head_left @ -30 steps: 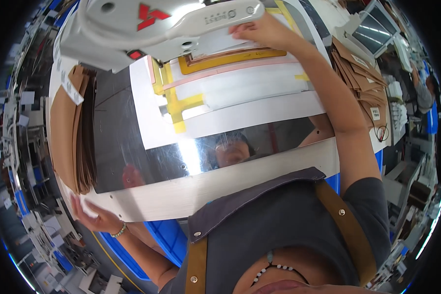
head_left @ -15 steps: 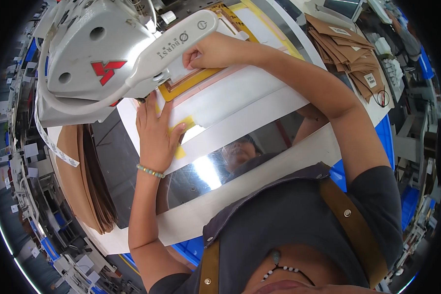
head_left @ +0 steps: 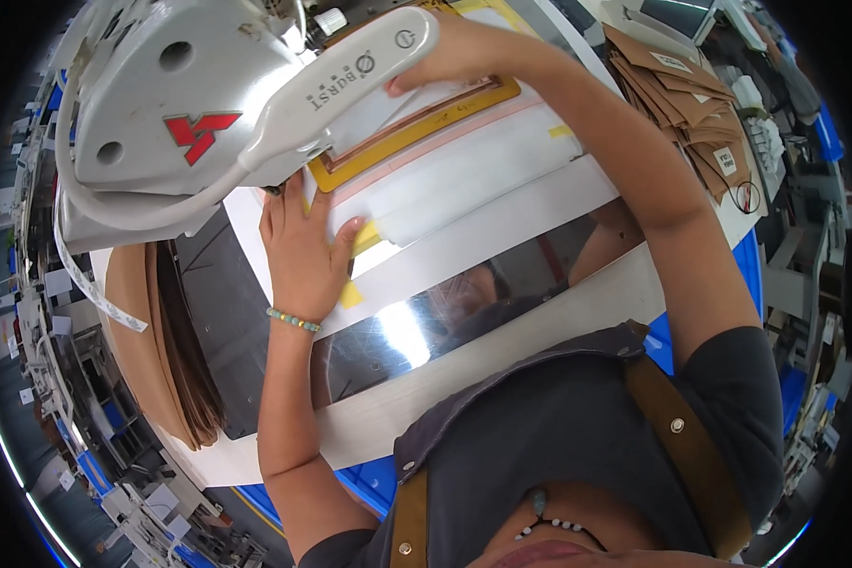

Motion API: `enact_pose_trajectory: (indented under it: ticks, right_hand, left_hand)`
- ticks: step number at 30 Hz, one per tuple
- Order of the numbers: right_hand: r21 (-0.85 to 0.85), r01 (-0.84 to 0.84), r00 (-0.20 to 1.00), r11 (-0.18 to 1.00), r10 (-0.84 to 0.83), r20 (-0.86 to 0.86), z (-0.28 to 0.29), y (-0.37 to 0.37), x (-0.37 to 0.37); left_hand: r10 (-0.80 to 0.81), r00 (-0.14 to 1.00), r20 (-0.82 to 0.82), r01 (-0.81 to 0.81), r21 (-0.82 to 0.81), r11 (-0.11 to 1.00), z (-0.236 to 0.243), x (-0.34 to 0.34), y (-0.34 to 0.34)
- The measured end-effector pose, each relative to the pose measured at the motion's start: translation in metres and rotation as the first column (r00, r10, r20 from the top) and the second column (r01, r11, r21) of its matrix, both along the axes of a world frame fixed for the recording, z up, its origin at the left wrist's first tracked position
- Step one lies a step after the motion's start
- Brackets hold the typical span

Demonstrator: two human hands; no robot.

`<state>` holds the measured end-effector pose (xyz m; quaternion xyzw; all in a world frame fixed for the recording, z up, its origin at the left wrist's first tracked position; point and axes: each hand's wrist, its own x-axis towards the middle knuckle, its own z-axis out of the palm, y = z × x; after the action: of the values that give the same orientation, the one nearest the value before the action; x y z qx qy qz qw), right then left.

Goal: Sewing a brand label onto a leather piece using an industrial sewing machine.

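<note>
My left hand lies flat with fingers spread on a white sheet edged with bits of yellow tape. Its fingertips reach under the sewing machine head, beside the near left corner of a yellow template frame with a brown inner border. Over the far side of this frame is my right hand, thumb tip low near white material inside the frame. A white lamp arm covers most of its fingers, so whether they grip anything is hidden. Pinkish strips run along the frame's near edge.
The machine head and lamp overhang the work at upper left. Brown card folders stand at the left, and brown envelopes with labels are piled at the far right. A shiny dark metal plate lies in front of the sheet, near my body.
My right hand has moved farther away and to the right, with its fingers passing behind the lamp. More of the yellow frame's near edge now shows. My left hand stays in nearly the same place.
</note>
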<state>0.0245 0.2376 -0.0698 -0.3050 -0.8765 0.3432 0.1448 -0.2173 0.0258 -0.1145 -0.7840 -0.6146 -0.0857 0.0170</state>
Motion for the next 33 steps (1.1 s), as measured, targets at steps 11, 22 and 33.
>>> enact_pose_trajectory:
  ticks: [11, 22, 33]
  right_hand:
    - [-0.01, 0.013, 0.876, 1.0, -0.007, 0.483, 0.031, 0.008, 0.048]
    - [0.16, -0.146, 0.72, 0.976, -0.006, 0.694, 0.043, 0.004, 0.022]
    - [0.62, -0.438, 0.789, 0.651, -0.053, 0.613, -0.001, 0.006, 0.066]
  left_hand:
    - [0.011, 1.0, 0.027, -0.011, 0.033, 0.999, 0.0, -0.001, 0.0]
    - [0.018, 1.0, 0.012, -0.018, 0.048, 0.999, -0.004, -0.003, -0.002]
    - [0.042, 0.999, 0.017, -0.043, 0.047, 0.998, -0.006, -0.001, 0.0]
